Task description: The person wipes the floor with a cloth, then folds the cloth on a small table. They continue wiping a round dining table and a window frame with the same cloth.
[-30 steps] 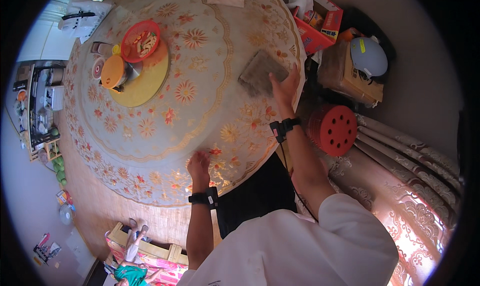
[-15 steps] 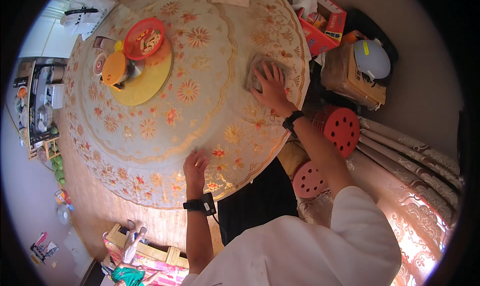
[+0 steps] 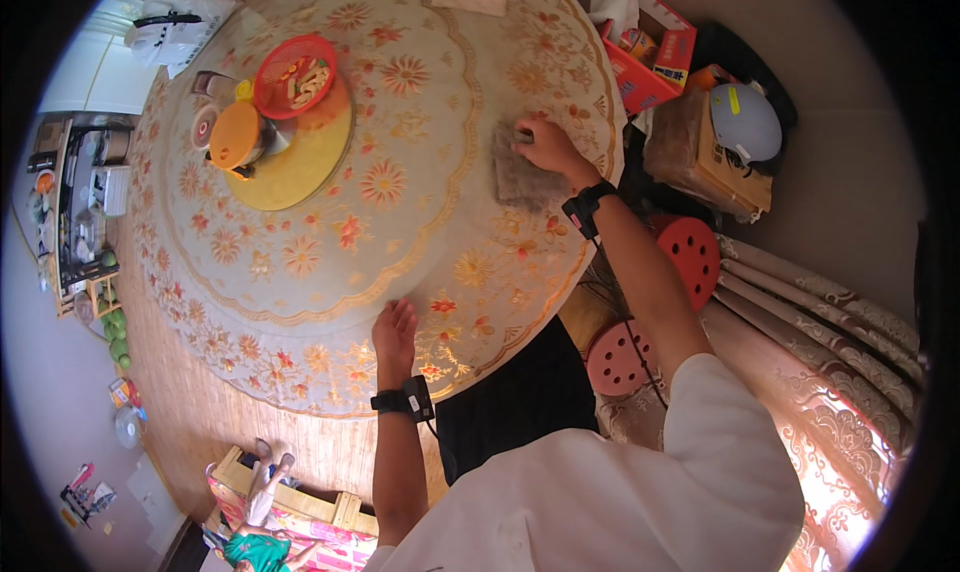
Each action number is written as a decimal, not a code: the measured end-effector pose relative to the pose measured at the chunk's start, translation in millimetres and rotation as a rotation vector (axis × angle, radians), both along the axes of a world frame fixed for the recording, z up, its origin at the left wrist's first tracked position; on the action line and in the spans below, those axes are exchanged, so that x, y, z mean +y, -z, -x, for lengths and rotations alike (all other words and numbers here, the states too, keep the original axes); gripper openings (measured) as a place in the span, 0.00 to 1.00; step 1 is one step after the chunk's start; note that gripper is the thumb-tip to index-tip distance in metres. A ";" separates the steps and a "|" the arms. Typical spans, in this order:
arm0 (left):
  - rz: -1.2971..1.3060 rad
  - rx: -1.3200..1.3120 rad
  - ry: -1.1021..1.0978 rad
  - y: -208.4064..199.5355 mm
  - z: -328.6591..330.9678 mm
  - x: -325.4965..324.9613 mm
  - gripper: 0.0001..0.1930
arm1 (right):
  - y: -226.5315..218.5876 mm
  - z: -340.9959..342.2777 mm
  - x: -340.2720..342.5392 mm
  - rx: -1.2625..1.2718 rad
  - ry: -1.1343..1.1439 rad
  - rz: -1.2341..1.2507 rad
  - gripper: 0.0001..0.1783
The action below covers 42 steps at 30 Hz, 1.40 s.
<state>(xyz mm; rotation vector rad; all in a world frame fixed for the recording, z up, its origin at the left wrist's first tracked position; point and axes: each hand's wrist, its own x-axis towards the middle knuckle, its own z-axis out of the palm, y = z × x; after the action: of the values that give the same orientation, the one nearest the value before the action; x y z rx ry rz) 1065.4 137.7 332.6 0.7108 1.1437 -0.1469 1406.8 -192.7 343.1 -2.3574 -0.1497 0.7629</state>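
We see the grey-brown cloth (image 3: 525, 180) on the flowered surface (image 3: 420, 262), its slightly longer axis running near to far. We find the right hand (image 3: 550, 152) clamped on its far right part, the left hand (image 3: 395, 334) loosely extended by the near edge.

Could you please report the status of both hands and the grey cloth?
Right hand gripping grey cloth. Cloth on table. Left hand empty, open. Red basket well apart.
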 end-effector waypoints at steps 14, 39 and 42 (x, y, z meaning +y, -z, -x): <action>-0.029 -0.010 -0.063 5.0 5.9 -5.2 0.11 | -15.3 49.6 33.1 0.760 0.766 -0.608 0.20; -0.165 0.023 -0.085 5.9 -5.9 -29.1 0.09 | -33.7 -60.6 -31.9 -0.163 0.712 -0.436 0.26; -0.189 0.017 -0.079 5.2 -2.6 -25.8 0.09 | -55.1 -69.0 11.4 -0.570 0.243 -0.192 0.21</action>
<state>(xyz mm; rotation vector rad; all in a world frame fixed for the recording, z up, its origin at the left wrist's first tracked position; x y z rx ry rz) 1068.0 111.8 327.4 0.8316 1.2101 0.0225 1475.8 -181.3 398.2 -2.2893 -0.1635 -0.0502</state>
